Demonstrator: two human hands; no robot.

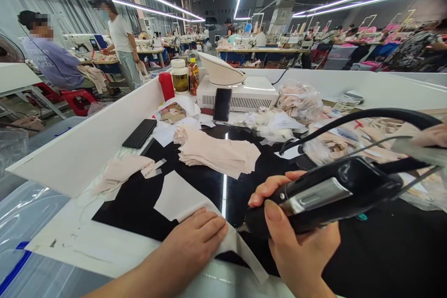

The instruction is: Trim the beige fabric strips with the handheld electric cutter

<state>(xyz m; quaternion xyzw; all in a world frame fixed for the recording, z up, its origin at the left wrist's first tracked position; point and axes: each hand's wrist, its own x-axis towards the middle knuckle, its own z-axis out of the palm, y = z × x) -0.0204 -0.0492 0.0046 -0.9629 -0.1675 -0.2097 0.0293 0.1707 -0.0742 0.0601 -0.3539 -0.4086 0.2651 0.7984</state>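
My left hand (200, 237) lies flat, pressing a pale fabric piece (179, 195) onto the black glossy work surface (139, 214). A narrow end of that piece runs out to the right, past my fingers. In my right hand (296, 242) is a black corded hand tool (321, 195) with a silver plate on its side; my fingers and thumb are wrapped round it. Its small metal tip touches or nearly touches the fabric edge beside my left fingertips; I cannot tell which. A stack of pale pink fabric pieces (216, 151) lies beyond my hands.
To the left are a folded fabric bundle (122, 174) and a dark flat case (139, 133). A phone (222, 104) leans against a white vented box (240, 95). Bagged fabric scraps (300, 100) crowd the right. A thick black cable (377, 114) arches above the tool. White side walls (87, 142) border the table.
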